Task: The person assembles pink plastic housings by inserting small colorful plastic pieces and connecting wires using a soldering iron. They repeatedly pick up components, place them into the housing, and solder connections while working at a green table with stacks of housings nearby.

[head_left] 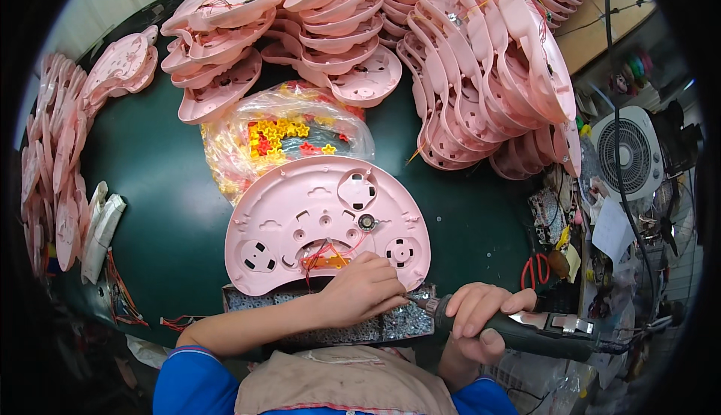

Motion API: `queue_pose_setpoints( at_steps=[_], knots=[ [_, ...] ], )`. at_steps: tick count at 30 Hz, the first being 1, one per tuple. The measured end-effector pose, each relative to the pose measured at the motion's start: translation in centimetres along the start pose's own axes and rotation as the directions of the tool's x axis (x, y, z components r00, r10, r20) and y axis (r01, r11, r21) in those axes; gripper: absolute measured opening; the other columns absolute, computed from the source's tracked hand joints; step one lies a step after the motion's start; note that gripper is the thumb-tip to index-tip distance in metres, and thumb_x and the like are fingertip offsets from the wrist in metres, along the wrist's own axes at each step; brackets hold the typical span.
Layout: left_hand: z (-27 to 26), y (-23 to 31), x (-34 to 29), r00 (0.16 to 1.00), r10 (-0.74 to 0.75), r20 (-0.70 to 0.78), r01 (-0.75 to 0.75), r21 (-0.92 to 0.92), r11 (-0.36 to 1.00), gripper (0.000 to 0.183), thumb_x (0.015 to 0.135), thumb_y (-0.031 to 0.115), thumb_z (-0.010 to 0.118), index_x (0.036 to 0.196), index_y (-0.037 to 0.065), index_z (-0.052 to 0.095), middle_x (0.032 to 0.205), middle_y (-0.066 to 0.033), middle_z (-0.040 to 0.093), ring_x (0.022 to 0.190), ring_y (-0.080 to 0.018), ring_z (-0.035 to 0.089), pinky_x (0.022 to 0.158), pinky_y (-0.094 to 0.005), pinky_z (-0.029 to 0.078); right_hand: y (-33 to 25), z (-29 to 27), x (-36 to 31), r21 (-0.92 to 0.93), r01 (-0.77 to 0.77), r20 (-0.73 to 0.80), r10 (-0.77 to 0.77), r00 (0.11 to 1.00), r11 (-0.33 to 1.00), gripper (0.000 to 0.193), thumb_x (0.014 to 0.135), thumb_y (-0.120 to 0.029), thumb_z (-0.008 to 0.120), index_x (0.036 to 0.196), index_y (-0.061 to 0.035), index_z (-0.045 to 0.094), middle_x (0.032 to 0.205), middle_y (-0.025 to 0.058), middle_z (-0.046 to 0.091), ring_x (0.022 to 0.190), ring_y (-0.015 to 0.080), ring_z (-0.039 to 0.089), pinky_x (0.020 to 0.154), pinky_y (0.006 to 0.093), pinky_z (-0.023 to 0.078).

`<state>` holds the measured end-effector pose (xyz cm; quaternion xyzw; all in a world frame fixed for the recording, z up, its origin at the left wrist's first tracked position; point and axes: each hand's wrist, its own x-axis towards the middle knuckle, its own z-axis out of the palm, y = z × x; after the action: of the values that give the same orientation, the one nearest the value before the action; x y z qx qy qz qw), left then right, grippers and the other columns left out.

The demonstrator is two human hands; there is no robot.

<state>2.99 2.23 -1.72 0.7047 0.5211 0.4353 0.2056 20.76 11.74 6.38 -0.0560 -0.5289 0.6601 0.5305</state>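
In front of me lies a pink plastic shell (251,182), inner side up, with a small round speaker (366,223), red and yellow wires and a small orange circuit board (325,262) near its lower middle. My right hand (481,317) is wrapped round a dark electric screwdriver (537,332) lying nearly level, its tip pointing left. At that tip, the fingers of my left hand (363,291) are pinched together over the shell's lower right edge. Whatever they hold is too small to make out. Beneath my left forearm sits a tray of small metal screws (398,323).
Behind the shell lies a clear bag (225,141) of red and yellow star-shaped pieces. Stacks of pink shells (338,32) line the table's back and left side. To the right are red-handled scissors (535,271), a white fan (627,152) and a hanging black cable (617,137).
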Motion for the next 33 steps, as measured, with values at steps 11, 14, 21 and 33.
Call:
queue_pose_setpoints(
  at_steps=[11, 14, 21, 33],
  knots=[
    [-1.6, -0.3, -0.3, 0.976, 0.015, -0.216, -0.021, -0.023, 1.000, 0.020, 0.083, 0.020, 0.085, 0.096, 0.008, 0.074, 0.081, -0.0060, 0.062, 0.080, -0.0250, 0.060, 0.075, -0.0380, 0.045, 1.2, 1.6, 1.1, 0.027, 0.097, -0.021, -0.096, 0.995, 0.995, 0.042, 0.088, -0.013, 0.074, 0.118, -0.0101, 0.045, 0.070, 0.0069, 0.065, 0.050, 0.0196, 0.059, 0.060, 0.0391, 0.055],
    [-1.6, -0.4, -0.5, 0.974, -0.016, -0.228, -0.006, -0.095, 0.995, 0.022, 0.083, 0.020, 0.086, 0.097, 0.008, 0.075, 0.081, -0.0058, 0.062, 0.079, -0.0252, 0.060, 0.074, -0.0379, 0.045, 1.4, 1.8, 1.4, 0.076, 0.097, -0.011, -0.097, 0.995, 0.992, 0.042, 0.089, -0.011, 0.073, 0.121, -0.0096, 0.045, 0.072, 0.0078, 0.064, 0.051, 0.0192, 0.058, 0.062, 0.0398, 0.055],
    [-2.6, -0.6, -0.7, 0.910, 0.133, -0.394, -0.073, 0.165, 0.984, 0.028, 0.081, 0.021, 0.085, 0.099, 0.006, 0.072, 0.087, -0.0067, 0.066, 0.082, -0.0253, 0.062, 0.078, -0.0396, 0.049, 2.4, 3.5, 2.2, 0.132, 0.070, -0.067, -0.062, 0.996, 0.989, 0.041, 0.090, -0.010, 0.069, 0.124, -0.0091, 0.046, 0.072, 0.0077, 0.062, 0.054, 0.0190, 0.056, 0.066, 0.0398, 0.054],
    [-5.1, -4.7, -1.7, 0.884, -0.409, -0.225, 0.425, 0.024, 0.905, 0.052, 0.074, 0.035, 0.089, 0.108, 0.001, 0.071, 0.100, -0.0148, 0.066, 0.097, -0.0334, 0.064, 0.087, -0.0428, 0.052, 12.3, 3.7, 4.9, -0.165, 0.077, 0.158, -0.051, 0.986, 0.983, 0.038, 0.089, -0.001, 0.059, 0.121, -0.0007, 0.038, 0.068, 0.0095, 0.057, 0.057, 0.0185, 0.057, 0.069, 0.0425, 0.059]
  ],
)
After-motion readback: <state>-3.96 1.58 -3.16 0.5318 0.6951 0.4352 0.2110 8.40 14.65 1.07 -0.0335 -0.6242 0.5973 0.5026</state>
